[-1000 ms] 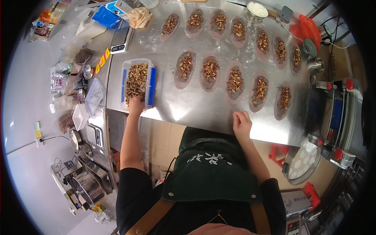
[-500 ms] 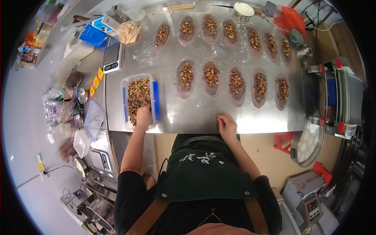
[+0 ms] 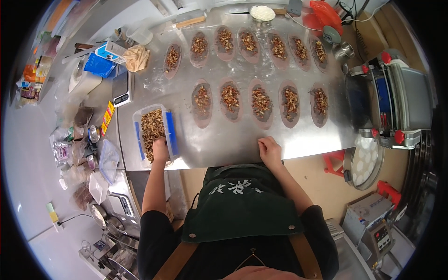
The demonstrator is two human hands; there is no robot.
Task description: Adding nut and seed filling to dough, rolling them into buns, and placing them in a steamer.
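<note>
My left hand (image 3: 160,150) reaches into a clear plastic tub (image 3: 171,133) with blue side clips at the table's left front. Its fingers curl down into the chopped nuts (image 3: 152,123) there, and the fingertips are hidden. My right hand (image 3: 270,150) rests at the front edge of the metal table (image 3: 219,149), loosely closed, with nothing visible in it. Beyond it, flat pinkish oval dough pieces lie in two rows, each with a dark layer and chopped nuts on top. The middle piece of the near row (image 3: 260,103) is nearest to my right hand.
A digital scale (image 3: 122,88) stands behind the tub, beside a blue packet (image 3: 99,66) and a crumpled tan cloth (image 3: 136,58). A bowl of white powder (image 3: 262,13) sits at the back. To the right is a machine with red knobs (image 3: 406,100).
The view has turned, so the table and dough pieces appear shifted left. My left hand stays in the nut tub, and my right hand keeps its place by the edge.
</note>
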